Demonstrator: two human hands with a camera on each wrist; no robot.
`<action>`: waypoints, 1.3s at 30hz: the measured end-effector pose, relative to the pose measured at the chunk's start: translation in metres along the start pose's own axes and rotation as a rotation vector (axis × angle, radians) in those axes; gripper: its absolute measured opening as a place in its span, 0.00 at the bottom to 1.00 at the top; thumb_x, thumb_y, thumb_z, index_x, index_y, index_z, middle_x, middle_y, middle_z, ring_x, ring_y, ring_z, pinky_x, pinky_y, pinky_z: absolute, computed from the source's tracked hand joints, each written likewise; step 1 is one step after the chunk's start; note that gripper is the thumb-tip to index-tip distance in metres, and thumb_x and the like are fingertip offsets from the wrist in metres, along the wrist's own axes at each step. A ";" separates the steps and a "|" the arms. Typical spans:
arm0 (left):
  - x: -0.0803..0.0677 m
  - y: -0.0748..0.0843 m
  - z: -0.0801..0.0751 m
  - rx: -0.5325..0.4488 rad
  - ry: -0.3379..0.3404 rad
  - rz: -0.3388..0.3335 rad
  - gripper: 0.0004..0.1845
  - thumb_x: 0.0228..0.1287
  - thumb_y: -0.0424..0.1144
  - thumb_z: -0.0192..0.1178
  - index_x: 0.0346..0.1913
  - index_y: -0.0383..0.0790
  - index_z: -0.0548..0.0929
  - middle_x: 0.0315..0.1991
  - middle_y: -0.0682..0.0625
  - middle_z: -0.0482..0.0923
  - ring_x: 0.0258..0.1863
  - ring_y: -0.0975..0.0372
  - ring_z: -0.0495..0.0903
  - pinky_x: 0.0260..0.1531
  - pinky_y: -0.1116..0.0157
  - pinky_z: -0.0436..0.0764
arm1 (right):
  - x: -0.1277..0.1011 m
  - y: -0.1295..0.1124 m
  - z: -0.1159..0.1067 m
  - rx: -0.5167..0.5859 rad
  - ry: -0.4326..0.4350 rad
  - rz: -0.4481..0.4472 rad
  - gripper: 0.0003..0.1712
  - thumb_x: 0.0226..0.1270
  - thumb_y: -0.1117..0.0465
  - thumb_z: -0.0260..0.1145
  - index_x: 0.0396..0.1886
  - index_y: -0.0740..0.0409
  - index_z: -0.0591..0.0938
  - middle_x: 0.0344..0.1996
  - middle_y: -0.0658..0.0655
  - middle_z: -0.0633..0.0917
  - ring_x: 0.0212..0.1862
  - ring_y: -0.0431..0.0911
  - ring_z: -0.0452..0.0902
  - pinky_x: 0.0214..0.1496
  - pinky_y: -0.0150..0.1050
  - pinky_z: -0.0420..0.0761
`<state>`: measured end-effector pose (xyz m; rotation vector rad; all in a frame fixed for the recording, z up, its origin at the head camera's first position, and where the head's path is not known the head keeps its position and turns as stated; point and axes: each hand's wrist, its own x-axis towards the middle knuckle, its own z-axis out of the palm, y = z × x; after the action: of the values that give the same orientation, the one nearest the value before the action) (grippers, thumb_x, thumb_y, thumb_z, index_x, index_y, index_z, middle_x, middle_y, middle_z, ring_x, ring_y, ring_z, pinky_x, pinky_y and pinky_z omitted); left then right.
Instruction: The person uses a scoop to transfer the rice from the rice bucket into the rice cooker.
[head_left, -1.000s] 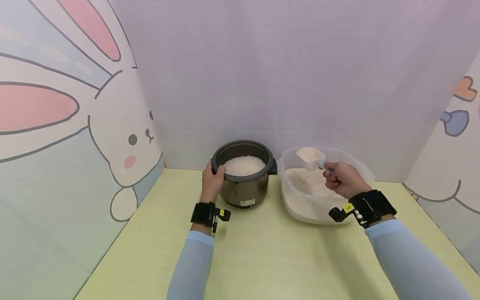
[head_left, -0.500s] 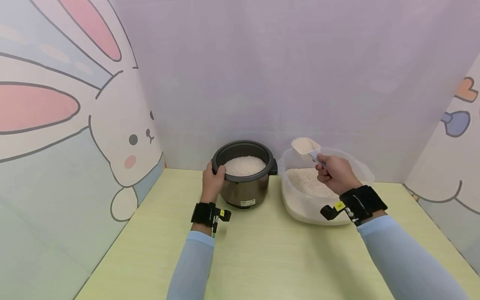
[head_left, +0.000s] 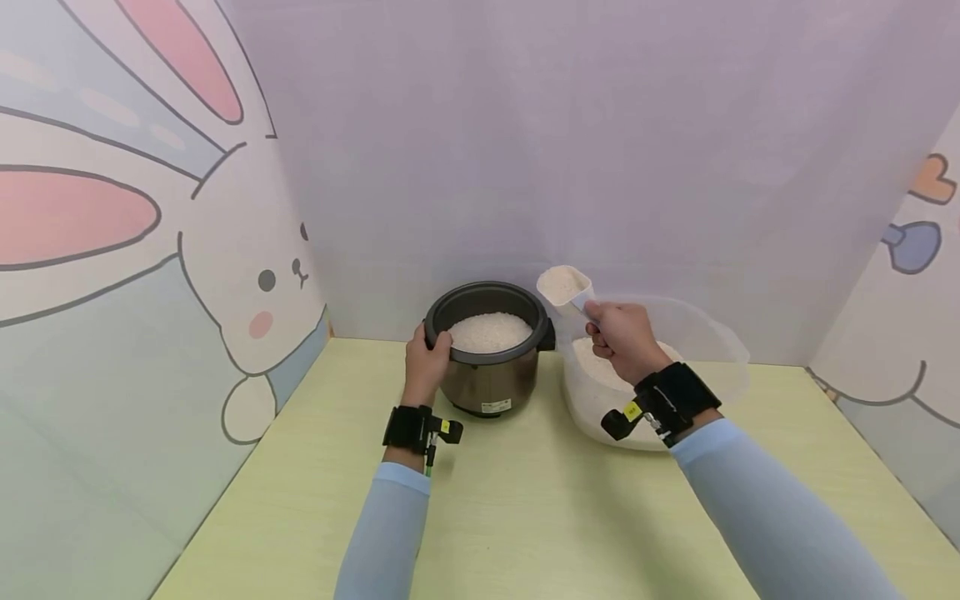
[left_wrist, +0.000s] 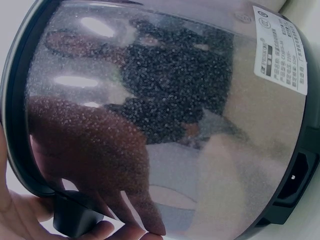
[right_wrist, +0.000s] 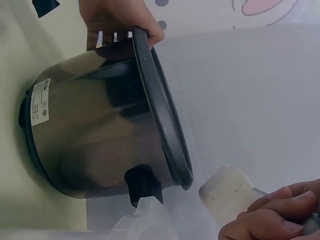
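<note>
A rice cooker (head_left: 491, 379) with a dark rim stands on the table, white rice (head_left: 491, 332) lying inside it. My left hand (head_left: 426, 362) grips its left side, thumb over the rim; in the left wrist view the fingers curl round a black side handle (left_wrist: 75, 215). My right hand (head_left: 624, 336) holds a white scoop (head_left: 564, 287) by its handle. The scoop is filled with rice and is raised just right of the cooker's rim. In the right wrist view the scoop (right_wrist: 227, 192) hangs level with the rim, apart from it.
A translucent plastic tub (head_left: 705, 333) of rice stands right of the cooker, close to its right handle (head_left: 547, 335), partly hidden under my right arm. Behind both rises a pale curtain (head_left: 525, 150). Rabbit-printed panels (head_left: 247, 225) flank the table (head_left: 495, 517).
My right hand has carried the filled scoop up and leftward from over the tub to beside the cooker's rim. The left hand and cooker have stayed in place.
</note>
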<state>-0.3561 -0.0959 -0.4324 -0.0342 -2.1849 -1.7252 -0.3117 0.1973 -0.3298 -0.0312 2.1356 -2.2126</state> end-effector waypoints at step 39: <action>0.000 -0.001 -0.002 -0.008 0.010 0.002 0.28 0.72 0.44 0.51 0.71 0.34 0.70 0.55 0.39 0.75 0.45 0.53 0.71 0.42 0.59 0.69 | 0.025 0.003 0.053 -0.431 0.098 -0.244 0.20 0.82 0.58 0.55 0.54 0.73 0.81 0.17 0.49 0.61 0.19 0.41 0.54 0.26 0.37 0.60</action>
<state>-0.3554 -0.0984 -0.4327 -0.0289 -2.1703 -1.7291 -0.3337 0.1430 -0.3316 -0.2189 2.7548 -1.8451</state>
